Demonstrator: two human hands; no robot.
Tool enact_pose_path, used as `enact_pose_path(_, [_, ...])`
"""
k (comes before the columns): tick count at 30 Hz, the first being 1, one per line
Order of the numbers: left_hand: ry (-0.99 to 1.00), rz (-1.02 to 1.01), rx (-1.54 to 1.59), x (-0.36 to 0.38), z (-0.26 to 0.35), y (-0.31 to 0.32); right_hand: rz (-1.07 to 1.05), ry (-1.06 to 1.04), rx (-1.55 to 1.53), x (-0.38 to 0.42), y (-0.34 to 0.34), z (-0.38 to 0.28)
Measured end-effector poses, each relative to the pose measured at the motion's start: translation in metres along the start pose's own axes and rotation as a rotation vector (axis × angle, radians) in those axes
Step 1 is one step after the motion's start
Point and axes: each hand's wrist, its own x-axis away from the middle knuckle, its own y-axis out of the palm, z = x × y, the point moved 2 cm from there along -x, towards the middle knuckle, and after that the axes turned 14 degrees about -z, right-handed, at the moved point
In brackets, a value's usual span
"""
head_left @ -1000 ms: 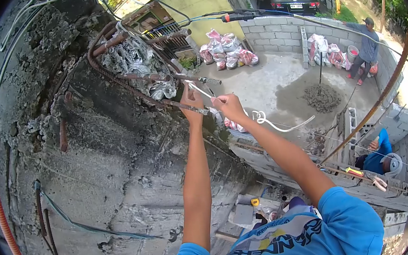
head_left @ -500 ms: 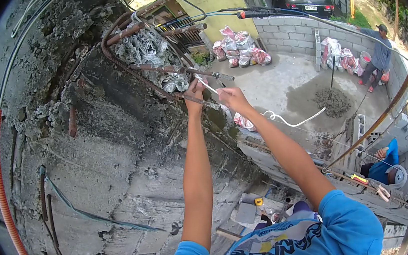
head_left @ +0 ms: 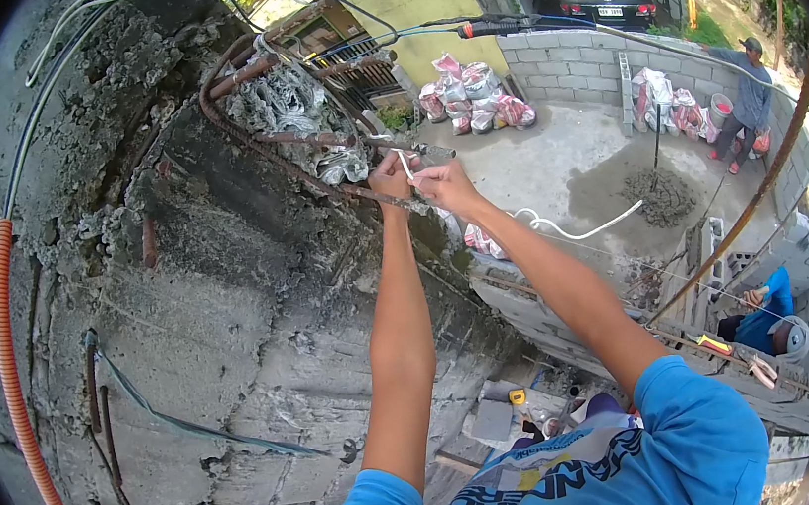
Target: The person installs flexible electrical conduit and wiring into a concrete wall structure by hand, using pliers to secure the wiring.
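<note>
A white cord (head_left: 577, 236) runs from between my hands and hangs loosely to the right over the concrete yard. My left hand (head_left: 390, 176) is pinched on the cord beside the rusty rebar ends. Close on its right, my right hand (head_left: 445, 188) grips the same cord, with a short stretch of it showing between the fingers. Rusty rebar (head_left: 312, 138) sticks out from the broken concrete around crumpled grey sheeting (head_left: 283, 102), just left of and above my hands.
A rough concrete wall (head_left: 206, 345) fills the left, with an orange corrugated conduit (head_left: 10, 337). Filled sacks (head_left: 476, 95) and wet mortar (head_left: 663, 198) lie in the yard. One person (head_left: 752, 103) stands at right; another (head_left: 767, 321) works lower down. Cables cross above.
My right hand has moved left and slightly down, closer to my left hand, and the cord stretch between them is shorter. The view has shifted slightly.
</note>
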Motion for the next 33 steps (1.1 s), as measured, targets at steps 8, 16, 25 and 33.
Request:
enact_pose_path(8, [-0.116,-0.071,0.203,0.012,0.021,0.003,0.075,0.067,0.144,0.008,-0.006,0.000])
enact_pose_path(16, [-0.026,-0.203,-0.312,0.004,0.015,-0.017,0.293,-0.060,0.647,-0.026,-0.016,0.018])
enact_pose_path(25, [-0.113,-0.303,-0.175,0.004,0.009,-0.024,0.148,-0.040,0.924,-0.036,-0.015,0.007])
enact_pose_path(33, [-0.049,-0.136,-0.077,0.004,-0.007,-0.018,-0.098,0.031,1.082,-0.039,-0.039,-0.011])
